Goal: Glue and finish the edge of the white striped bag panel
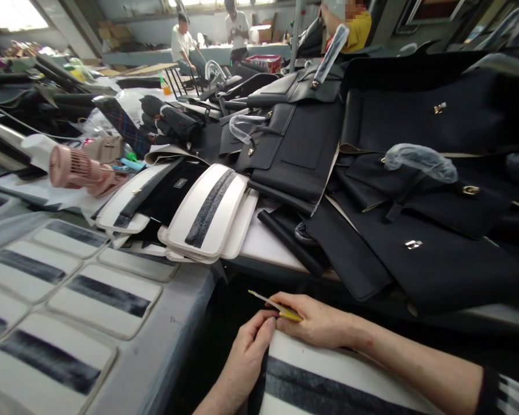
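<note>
At the bottom of the view, my left hand [249, 351] has its thumb and fingers closed on the upper left corner of a white panel [311, 357] with a broad black strip across it. My right hand [313, 319] rests along the panel's upper edge, its fingers closed round a slim yellow-handled tool [289, 313]. The tool's narrow pale end points up and left, past my left fingertips; its exact kind is unclear. Black material shows along the panel's left side, below my left hand. The panel's lower part runs out of view.
White panels with black strips [108, 297] lie on the table at left. More panels [211, 213] are stacked ahead, beside a pink fan [75, 167]. Black bag pieces [303, 144] with metal clasps and plastic-wrapped handles cover the table ahead and right. Several people are farther back.
</note>
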Available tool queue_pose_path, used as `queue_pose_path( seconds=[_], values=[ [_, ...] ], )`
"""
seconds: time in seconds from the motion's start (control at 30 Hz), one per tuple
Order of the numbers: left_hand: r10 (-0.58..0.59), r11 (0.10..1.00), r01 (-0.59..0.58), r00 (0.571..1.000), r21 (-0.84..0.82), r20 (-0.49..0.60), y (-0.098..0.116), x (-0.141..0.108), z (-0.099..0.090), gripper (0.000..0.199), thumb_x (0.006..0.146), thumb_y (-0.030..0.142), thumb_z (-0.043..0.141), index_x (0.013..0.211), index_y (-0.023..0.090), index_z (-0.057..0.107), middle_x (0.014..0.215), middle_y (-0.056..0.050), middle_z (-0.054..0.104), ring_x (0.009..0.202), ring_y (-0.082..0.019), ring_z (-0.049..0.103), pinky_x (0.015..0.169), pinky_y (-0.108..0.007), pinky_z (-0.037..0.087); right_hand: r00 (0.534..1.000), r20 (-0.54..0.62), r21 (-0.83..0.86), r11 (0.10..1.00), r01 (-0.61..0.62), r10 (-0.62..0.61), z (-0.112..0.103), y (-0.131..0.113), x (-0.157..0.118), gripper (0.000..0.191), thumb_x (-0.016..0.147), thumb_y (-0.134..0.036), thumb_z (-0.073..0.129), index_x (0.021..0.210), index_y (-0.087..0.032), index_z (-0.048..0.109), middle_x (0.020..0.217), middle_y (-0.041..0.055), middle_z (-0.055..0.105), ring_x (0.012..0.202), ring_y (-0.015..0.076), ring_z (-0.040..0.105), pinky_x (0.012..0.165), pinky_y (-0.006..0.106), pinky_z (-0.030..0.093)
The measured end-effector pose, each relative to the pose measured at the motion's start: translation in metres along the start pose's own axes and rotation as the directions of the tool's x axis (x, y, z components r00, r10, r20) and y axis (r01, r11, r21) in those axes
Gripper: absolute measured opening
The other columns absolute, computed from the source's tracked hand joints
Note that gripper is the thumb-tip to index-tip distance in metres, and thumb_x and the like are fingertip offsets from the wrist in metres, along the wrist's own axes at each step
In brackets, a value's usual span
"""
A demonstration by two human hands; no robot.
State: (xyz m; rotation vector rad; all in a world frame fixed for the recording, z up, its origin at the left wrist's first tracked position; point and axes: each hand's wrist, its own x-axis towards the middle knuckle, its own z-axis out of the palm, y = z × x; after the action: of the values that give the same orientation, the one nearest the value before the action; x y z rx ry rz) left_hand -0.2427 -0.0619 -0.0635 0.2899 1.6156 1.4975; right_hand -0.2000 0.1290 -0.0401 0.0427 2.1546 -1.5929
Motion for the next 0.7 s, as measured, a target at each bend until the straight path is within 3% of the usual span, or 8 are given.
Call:
queue_pose_path(
  seconds=[0.17, 0.33, 0.5, 0.6, 0.7],
  values=[
    [-0.020, 0.999, 0.021, 0.999, -0.028, 0.049, 0.001, -0.003, 0.001, 0.042, 0.090, 0.050, 0.055, 0.112, 0.016, 0.066, 0.083, -0.001, 0.061, 0.071, -0.013, 0.047, 0.063, -0.023, 0.035, 0.999, -0.021, -0.070, 0.997, -0.038, 0.037, -0.004, 0.000, -0.015, 0.033, 0.086, -0.033, 0.061, 0.117, -0.022, 0.061, 0.097, 0.0001, 0.065, 0.083, 0.0173, 0.058, 0.068, 0.025, 0.042],
    [0.084, 0.991, -0.091, 0.994, 0.100, 0.073, -0.001, 0.002, -0.002, 0.035, 0.093, 0.046, 0.053, 0.111, 0.017, 0.065, 0.089, -0.001, 0.063, 0.074, -0.013, 0.047, 0.066, -0.023, 0.036, 0.996, -0.048, -0.078, 0.994, -0.074, 0.070, -0.004, 0.006, -0.021, 0.030, 0.086, -0.036, 0.061, 0.112, -0.023, 0.063, 0.094, -0.0006, 0.065, 0.081, 0.0169, 0.058, 0.066, 0.025, 0.041],
    [0.096, 0.991, -0.107, 0.988, 0.084, 0.122, 0.003, 0.011, -0.004, 0.032, 0.089, 0.047, 0.059, 0.094, 0.015, 0.064, 0.083, 0.000, 0.061, 0.073, -0.013, 0.047, 0.066, -0.023, 0.035, 0.991, -0.074, -0.144, 0.983, -0.117, 0.107, -0.004, 0.006, -0.018, 0.029, 0.083, -0.041, 0.063, 0.104, -0.021, 0.066, 0.091, -0.0006, 0.066, 0.079, 0.0169, 0.059, 0.062, 0.024, 0.040],
    [0.101, 0.990, -0.111, 0.988, 0.086, 0.115, 0.005, 0.014, -0.002, 0.036, 0.084, 0.050, 0.064, 0.085, 0.014, 0.061, 0.075, 0.002, 0.057, 0.069, -0.012, 0.046, 0.064, -0.023, 0.033, 0.977, -0.181, -0.222, 0.962, -0.157, 0.118, -0.005, 0.003, -0.025, 0.041, 0.079, -0.053, 0.066, 0.104, -0.021, 0.065, 0.091, 0.0013, 0.067, 0.081, 0.0195, 0.061, 0.064, 0.026, 0.040],
    [0.115, 0.989, -0.121, 0.990, 0.080, 0.077, 0.005, 0.014, 0.002, 0.041, 0.079, 0.054, 0.067, 0.079, 0.014, 0.060, 0.069, 0.003, 0.054, 0.064, -0.011, 0.044, 0.059, -0.022, 0.030, 0.943, -0.307, -0.278, 0.935, -0.220, 0.130, -0.005, -0.003, -0.036, 0.066, 0.068, -0.065, 0.073, 0.114, -0.019, 0.062, 0.099, 0.0072, 0.068, 0.090, 0.0273, 0.062, 0.072, 0.032, 0.042]
  ],
)
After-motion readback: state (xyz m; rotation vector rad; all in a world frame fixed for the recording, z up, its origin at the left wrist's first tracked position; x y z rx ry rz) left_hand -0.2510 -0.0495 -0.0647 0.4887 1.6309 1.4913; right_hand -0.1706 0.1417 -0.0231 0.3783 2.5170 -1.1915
